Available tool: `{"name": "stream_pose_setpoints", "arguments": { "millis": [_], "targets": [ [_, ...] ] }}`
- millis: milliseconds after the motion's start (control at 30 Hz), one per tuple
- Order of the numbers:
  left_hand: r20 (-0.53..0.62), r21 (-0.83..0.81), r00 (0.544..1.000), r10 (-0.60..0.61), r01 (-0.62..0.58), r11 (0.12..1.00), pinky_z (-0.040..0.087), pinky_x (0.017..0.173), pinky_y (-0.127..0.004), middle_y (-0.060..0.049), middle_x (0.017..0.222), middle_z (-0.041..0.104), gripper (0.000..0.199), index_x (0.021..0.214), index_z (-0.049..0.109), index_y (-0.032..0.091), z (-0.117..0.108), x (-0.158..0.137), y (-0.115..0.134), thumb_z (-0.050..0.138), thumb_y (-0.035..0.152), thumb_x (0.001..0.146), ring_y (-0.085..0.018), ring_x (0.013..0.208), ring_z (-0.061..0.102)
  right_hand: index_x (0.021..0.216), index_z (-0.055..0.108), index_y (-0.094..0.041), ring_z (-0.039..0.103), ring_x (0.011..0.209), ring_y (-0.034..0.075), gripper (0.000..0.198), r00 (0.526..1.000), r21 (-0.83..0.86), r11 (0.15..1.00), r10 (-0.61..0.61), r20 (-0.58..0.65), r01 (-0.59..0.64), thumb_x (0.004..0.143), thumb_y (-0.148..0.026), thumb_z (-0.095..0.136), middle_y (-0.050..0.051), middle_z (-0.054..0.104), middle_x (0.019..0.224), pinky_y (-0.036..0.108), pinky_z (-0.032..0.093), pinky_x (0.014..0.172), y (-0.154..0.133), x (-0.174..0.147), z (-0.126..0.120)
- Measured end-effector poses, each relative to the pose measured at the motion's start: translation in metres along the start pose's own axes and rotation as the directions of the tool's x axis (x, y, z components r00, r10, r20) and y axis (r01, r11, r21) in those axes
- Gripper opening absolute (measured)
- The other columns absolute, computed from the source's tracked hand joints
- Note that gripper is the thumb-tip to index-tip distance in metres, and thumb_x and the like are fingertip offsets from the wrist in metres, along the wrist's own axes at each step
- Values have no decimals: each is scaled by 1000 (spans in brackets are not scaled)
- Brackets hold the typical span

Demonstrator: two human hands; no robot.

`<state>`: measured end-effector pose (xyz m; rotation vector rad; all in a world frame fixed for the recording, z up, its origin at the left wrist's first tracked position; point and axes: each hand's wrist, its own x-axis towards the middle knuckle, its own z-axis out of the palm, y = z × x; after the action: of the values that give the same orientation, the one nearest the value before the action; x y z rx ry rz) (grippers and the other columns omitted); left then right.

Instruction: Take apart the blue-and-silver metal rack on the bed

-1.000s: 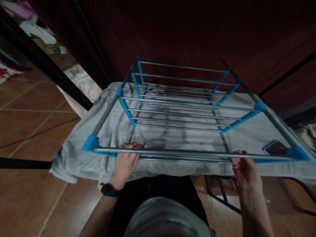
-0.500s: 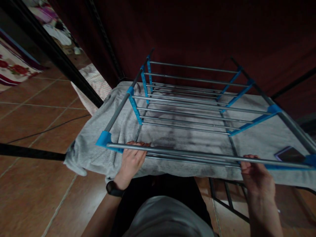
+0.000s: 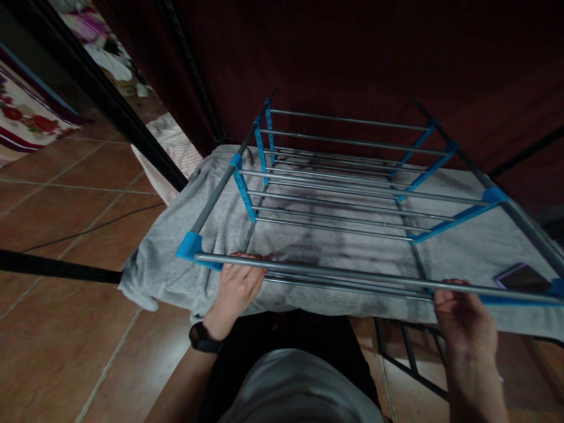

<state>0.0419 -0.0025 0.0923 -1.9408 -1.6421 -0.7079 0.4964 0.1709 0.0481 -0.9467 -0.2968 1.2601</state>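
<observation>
A shoe rack (image 3: 335, 205) of grey metal tubes with blue plastic side brackets lies on its side over a grey blanket (image 3: 185, 258). My left hand (image 3: 240, 288) is closed around the near tubes, close to the left blue corner piece (image 3: 189, 244); the fingertips are partly hidden behind the front tube. Toward the other end, my right hand (image 3: 465, 314) grips the same near edge beside the right blue bracket, its fingers curled over and behind the tube.
A phone (image 3: 522, 277) rests on the blanket at the right. Black metal bars (image 3: 61, 267) cross at left, and a dark red curtain (image 3: 352, 59) hangs behind the rack. A cable (image 3: 92, 228) trails over the tiled floor (image 3: 66, 352).
The rack, hands and blanket appear shifted slightly right in view, as the whole scene does. Both hands keep their hold on the near edge.
</observation>
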Motion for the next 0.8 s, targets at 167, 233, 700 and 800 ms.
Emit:
{"name": "stream_pose_setpoints", "arguments": {
  "millis": [167,233,700,800],
  "targets": [
    [28,-1,1000,14,-14,1000,48,83,-36,-6,84,75,13,91,73,17,-3,-1,-2,62,9,92,-21,82,68,87,68,-15,68,79,11,21,1000,4,1000,-12,8,12,74,0,61,0,66,84,19,61,72,0,-7,6],
    [29,14,1000,11,-12,1000,48,83,-36,-5,84,75,13,90,73,17,-3,-1,-2,62,9,91,-21,81,68,86,69,-15,68,80,10,21,1000,3,1000,-15,19,15,73,1,64,0,65,85,18,61,73,0,-10,7],
    [38,22,998,56,-57,998,45,77,-35,-5,78,73,17,88,72,16,-7,-1,-1,58,6,91,-21,78,67,93,68,-13,69,79,13,26,999,58,998,-18,46,15,69,-4,64,0,67,86,24,64,72,0,1,-4],
    [42,23,998,50,-51,998,45,77,-34,-4,78,73,17,87,71,18,-7,-2,-2,59,6,91,-21,77,66,94,69,-16,69,81,12,28,994,61,997,-51,98,45,69,-3,66,-1,66,86,23,64,74,-3,1,-3]
  ]
}}
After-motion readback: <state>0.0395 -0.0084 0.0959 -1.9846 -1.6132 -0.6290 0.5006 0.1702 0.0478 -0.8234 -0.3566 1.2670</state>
